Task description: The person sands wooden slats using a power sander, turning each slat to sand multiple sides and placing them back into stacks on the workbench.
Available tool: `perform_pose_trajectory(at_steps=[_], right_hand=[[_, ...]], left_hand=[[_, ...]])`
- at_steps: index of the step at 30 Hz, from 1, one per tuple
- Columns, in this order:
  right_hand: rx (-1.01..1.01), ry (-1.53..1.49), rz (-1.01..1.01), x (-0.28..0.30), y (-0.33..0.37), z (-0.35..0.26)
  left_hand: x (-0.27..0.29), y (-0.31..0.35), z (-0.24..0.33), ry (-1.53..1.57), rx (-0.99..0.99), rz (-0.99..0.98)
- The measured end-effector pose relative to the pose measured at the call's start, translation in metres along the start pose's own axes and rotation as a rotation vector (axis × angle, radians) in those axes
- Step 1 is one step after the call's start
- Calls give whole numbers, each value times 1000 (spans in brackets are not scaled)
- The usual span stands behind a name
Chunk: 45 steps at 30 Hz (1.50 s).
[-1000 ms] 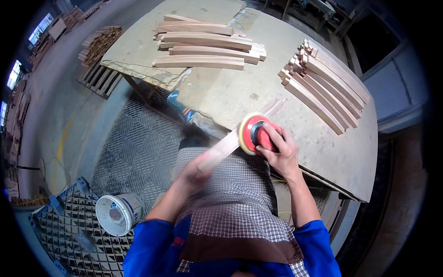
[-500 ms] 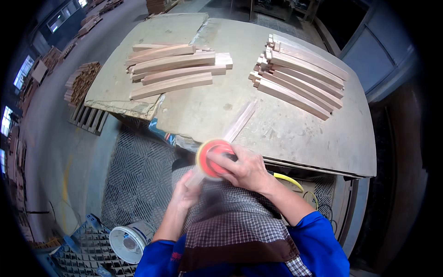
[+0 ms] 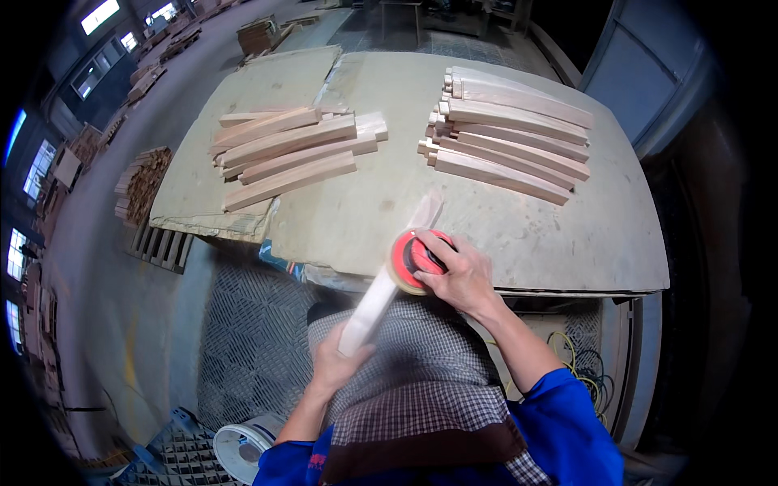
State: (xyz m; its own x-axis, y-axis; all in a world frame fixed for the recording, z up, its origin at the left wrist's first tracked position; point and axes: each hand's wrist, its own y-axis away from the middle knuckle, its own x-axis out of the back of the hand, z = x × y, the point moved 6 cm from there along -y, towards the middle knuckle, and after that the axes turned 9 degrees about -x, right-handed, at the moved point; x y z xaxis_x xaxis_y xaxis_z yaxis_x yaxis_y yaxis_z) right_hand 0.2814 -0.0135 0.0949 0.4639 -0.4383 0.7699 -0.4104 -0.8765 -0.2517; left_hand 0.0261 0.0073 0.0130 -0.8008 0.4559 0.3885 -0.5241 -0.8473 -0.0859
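Observation:
My left hand [image 3: 337, 361] is closed round the near end of a pale wooden strip [image 3: 374, 306], which slants away from me with its far end on the table. On the strip, over the table's front edge, rests a red round sander [image 3: 409, 261] with a yellowish pad. My right hand [image 3: 460, 274] grips the sander from its right side, fingers wrapped over the top. The sander covers part of the strip. Beyond them lie two groups of wooden strips: a left pile [image 3: 296, 150] and a right pile [image 3: 510, 138].
The pale board-topped table [image 3: 348, 235] has a worn, torn front-left edge. A white bucket [image 3: 243, 447] stands on the floor at lower left. Yellow and dark hoses [image 3: 587, 377] coil below the table at right. Stacked timber on a pallet [image 3: 144, 190] sits at the left.
The sander and my right hand have moved up the strip, away from my left hand, baring more of its near part. The view has shifted a little.

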Motion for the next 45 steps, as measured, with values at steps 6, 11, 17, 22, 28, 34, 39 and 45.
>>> perform_pose_trajectory(at_steps=[6,11,17,22,28,34,39,45], right_hand=[[136,6,-11,-24,-23,-23],[179,36,-155,-32,-36,-42],[24,165,-117,-30,-83,-19],[-26,193,-42,-14,-111,8],[38,28,29,-13,-98,26],[147,-54,-13,-26,-74,13],[158,74,-96,-25,-75,-20],[161,268,-262,-26,-79,-58]], left_hand=[[-4,5,-47,1014,574,-53],[1,2,-48,914,529,-98],[9,7,-45,415,399,-10],[12,-3,13,-401,-182,-11],[20,-11,-17,-109,-148,-48],[19,-12,-45,363,331,-197],[15,-7,-29,18,62,-70],[15,-4,-11,-277,-146,58]])
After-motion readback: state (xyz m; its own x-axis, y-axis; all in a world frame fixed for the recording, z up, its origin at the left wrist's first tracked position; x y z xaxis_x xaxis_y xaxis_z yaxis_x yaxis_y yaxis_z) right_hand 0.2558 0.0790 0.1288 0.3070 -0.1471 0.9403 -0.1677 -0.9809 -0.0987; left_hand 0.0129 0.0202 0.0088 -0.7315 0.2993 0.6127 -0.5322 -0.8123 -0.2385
